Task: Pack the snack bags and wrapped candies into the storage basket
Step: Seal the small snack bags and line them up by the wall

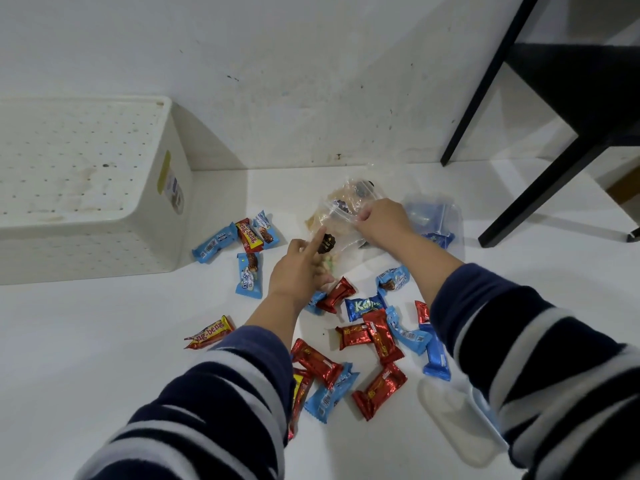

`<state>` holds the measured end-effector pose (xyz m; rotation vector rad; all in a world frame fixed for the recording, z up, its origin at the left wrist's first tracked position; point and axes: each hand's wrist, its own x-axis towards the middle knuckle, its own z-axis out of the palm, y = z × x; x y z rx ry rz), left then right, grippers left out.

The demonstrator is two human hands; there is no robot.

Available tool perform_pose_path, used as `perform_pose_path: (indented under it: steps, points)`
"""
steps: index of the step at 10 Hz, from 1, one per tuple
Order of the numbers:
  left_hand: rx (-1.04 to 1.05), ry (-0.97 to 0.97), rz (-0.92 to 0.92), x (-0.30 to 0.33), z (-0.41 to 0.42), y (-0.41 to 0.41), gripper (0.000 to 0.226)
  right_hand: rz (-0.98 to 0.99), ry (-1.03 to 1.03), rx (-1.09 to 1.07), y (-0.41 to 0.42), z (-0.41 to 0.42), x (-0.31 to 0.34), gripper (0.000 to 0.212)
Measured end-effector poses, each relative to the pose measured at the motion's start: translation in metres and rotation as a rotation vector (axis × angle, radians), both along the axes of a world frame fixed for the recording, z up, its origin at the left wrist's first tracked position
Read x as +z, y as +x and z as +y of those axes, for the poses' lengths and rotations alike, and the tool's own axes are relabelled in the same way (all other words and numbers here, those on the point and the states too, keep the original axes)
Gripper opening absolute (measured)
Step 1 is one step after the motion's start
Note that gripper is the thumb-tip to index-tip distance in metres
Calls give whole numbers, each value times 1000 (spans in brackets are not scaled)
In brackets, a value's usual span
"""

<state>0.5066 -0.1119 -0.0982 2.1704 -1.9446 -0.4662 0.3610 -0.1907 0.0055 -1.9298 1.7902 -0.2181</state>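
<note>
Right of the basket (pixel 104 188), your right hand (pixel 382 221) pinches the clear snack bag (pixel 341 216); your left hand (pixel 299 271), fingers loosely apart, steadies it. Next, lift it leftward into the basket.

A black chair (pixel 568 109) stood at the far right, its slanted legs planted on the white floor (pixel 104 358). Behind ran a scuffed white wall (pixel 294 64), speckled with small dark marks down near the floor line.
</note>
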Motion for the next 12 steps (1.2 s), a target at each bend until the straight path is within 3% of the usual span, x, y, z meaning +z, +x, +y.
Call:
perform_pose_path:
  steps: [1,2,4,7,9,12]
  points:
    - [29,-37,162,3,3,-2,86,-43,4,-18,0,0,-2,19]
    - [20,-16,99,5,3,-4,95,-76,17,28,2,0,4,22]
    - [35,26,106,8,6,-5,100,-14,-10,9,11,-2,-6,23]
    - [65,48,164,13,7,-6,99,-108,-26,-9,15,-6,-12,30]
    - [26,-4,154,13,11,-3,85,-145,23,-20,16,-8,-17,24]
    - [-98,29,-58,19,11,-6,89,-168,12,-16,21,-10,-15,13]
